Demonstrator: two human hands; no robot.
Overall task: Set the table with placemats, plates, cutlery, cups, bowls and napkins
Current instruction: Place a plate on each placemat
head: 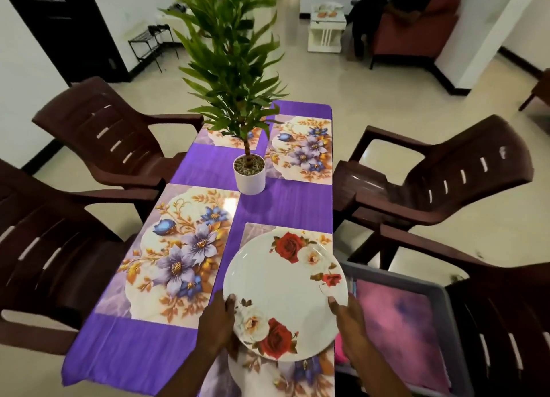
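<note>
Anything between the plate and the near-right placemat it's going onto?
Nothing visible. The plate, gripped at its near rim by the left hand and right hand, is directly over the near-right placemat. The visible mat surface is bare; the potted plant stands farther up the table.

White rose-print plate (285, 294) over near-right floral placemat (297, 373), maybe tilted.

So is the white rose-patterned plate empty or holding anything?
Empty. The white rose-patterned plate shows only its printed roses; the left hand and right hand grip its edges above the near-right floral placemat.
</note>
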